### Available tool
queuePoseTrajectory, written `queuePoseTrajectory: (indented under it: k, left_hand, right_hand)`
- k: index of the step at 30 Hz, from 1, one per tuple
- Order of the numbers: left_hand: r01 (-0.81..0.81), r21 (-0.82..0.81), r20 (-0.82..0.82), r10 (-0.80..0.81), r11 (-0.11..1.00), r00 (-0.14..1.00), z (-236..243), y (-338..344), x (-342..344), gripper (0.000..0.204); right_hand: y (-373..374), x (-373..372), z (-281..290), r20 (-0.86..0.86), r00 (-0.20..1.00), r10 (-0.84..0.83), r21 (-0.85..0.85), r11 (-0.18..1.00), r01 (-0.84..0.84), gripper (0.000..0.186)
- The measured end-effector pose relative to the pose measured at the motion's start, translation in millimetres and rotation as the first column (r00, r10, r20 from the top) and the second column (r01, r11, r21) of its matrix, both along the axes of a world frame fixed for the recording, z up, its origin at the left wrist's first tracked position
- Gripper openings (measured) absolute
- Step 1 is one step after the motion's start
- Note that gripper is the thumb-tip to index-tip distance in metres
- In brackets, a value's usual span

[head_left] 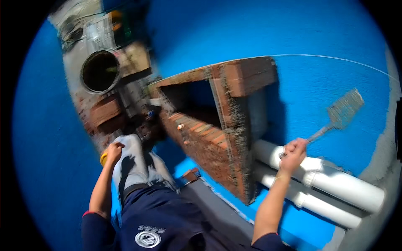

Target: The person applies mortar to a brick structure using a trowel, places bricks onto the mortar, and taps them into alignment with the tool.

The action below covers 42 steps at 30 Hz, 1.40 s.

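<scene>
My right hand (293, 154) grips the handle of a flat, mortar-crusted metal trowel (344, 108), its blade raised over the blue surface to the right. My left hand (114, 151) is closed by my light grey trouser leg (134, 163); a yellow item (104, 159) shows beside it, and what the fingers hold, if anything, is unclear. Between and ahead of my hands stands a mortar-smeared brick structure (234, 125) with a dark opening and a block on its top corner. Below my right hand, white pipes (347, 188) run from it to the right.
At upper left, a bucket (99, 71) with dark contents, bricks (104, 111) and blurred items stand on a dirty strip. Blue painted surface (50, 138) surrounds these. A thin line (326, 57) crosses above the brick structure. A grey ledge (201, 201) runs along its near side.
</scene>
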<state>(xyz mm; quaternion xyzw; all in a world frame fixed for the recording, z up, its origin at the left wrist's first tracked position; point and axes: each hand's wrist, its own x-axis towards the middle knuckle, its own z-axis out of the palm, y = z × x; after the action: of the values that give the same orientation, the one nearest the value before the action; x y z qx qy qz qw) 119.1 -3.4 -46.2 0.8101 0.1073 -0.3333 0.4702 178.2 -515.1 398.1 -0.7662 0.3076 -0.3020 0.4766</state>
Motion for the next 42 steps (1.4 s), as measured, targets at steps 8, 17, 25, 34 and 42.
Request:
queuePoseTrajectory:
  k: [8,17,25,34,42]
  left_hand:
    - [-0.014,0.45,-0.446,0.238,0.893,0.863,-44,116,-188,0.036]
    - [0.243,0.676,-0.179,-0.165,0.696,0.97,-21,53,-81,0.031]
    - [0.434,0.686,-0.16,-0.462,0.583,0.872,-90,56,75,0.086]
    - [0.474,0.767,0.002,-0.74,0.433,0.672,-192,56,141,0.102]
    - [0.456,0.749,0.021,-0.705,0.48,0.708,-172,36,156,0.111]
  right_hand:
    - [113,-216,-122,-0.475,0.828,0.298,0.427,0.901,-0.079,0.036]
    - [154,-287,-197,-0.877,0.256,0.406,0.274,0.861,-0.429,0.039]
    - [155,-354,-236,-0.977,-0.077,0.199,0.211,0.953,-0.217,0.04]
    - [181,-412,-235,-0.941,-0.271,0.203,0.15,0.967,0.204,0.045]
    - [215,-380,-237,-0.944,-0.112,0.31,0.241,0.88,0.41,0.042]
